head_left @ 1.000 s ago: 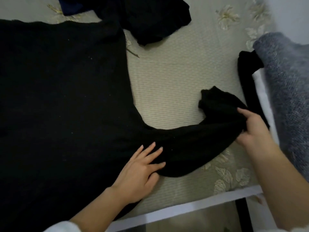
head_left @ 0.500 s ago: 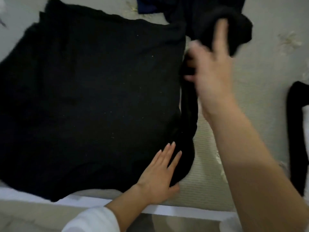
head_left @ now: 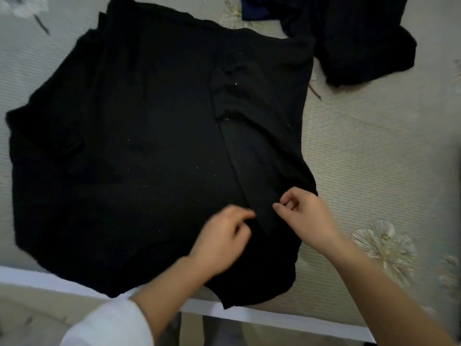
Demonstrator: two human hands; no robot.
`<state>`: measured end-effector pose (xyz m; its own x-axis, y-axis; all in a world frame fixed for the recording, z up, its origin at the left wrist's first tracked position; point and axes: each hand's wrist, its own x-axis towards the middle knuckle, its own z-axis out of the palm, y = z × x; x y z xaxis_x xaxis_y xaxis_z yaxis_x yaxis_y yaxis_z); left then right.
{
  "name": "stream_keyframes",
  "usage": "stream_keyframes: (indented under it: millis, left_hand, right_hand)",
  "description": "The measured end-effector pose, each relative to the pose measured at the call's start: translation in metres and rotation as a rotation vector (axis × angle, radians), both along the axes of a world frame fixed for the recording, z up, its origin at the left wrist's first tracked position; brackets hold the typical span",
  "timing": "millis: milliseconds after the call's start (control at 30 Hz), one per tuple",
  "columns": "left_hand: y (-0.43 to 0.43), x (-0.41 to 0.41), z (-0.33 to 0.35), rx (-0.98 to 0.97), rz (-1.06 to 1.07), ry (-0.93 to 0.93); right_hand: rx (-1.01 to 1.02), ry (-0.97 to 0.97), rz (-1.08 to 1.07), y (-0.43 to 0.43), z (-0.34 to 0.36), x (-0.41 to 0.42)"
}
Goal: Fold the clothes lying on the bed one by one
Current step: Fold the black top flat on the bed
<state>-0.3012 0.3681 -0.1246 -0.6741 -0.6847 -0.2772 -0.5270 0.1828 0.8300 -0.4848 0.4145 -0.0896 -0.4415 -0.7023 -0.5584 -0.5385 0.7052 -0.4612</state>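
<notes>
Both hands worked at the near edge of the large black knit top (head_left: 139,146), which lay spread flat on the pale ribbed bedcover with embroidered flowers (head_left: 369,151). The left hand (head_left: 222,242) had its fingers curled down onto the cloth beside the folded-in sleeve (head_left: 252,156); motion blur hid whether any fabric was actually caught in it. The right hand (head_left: 303,216) sat just beside it, thumb and forefinger drawn close in a narrow pinch at the sleeve's near end, seemingly nipping the edge, though the dark cloth made contact hard to confirm. The sleeve ran as a long strip away from the hands, over the right part of the body panel, ending in a rumpled cuff near the garment's middle.

Judged from its drape and soft creases, the top was light, limp and without stiffness; it would sag from any single hold and slide little on the ribbed cover. Sensible holds appeared to be the seams and hem corners, taken with both hands well apart so that a fold line stayed straight.

Farther off, at the upper right, a second crumpled black garment (head_left: 361,43) lay on the cover apart from the first, unfolded, with a scrap of dark blue cloth (head_left: 254,12) beside it at the top edge.
</notes>
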Motion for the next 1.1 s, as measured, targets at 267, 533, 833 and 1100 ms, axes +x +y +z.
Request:
stream_keyframes:
  millis: [267, 533, 833, 1100]
  left_hand:
    - [-0.174, -0.073, 0.0, 0.645, 0.834, 0.129]
    - [-0.21, -0.102, 0.042, 0.856, 0.768, 0.257]
    - [-0.254, 0.006, 0.017, 0.851, 0.867, 0.395]
    - [-0.273, 0.011, 0.017, 0.734, 0.679, 0.643]
  right_hand:
    - [0.306, 0.197, 0.315, -0.002, -0.001, 0.038]
    - [0.216, 0.242, 0.272, -0.001, 0.006, 0.041]
    - [0.18, -0.167, 0.501, -0.015, 0.007, 0.066]
    - [0.096, -0.133, 0.09, -0.033, -0.003, 0.052]
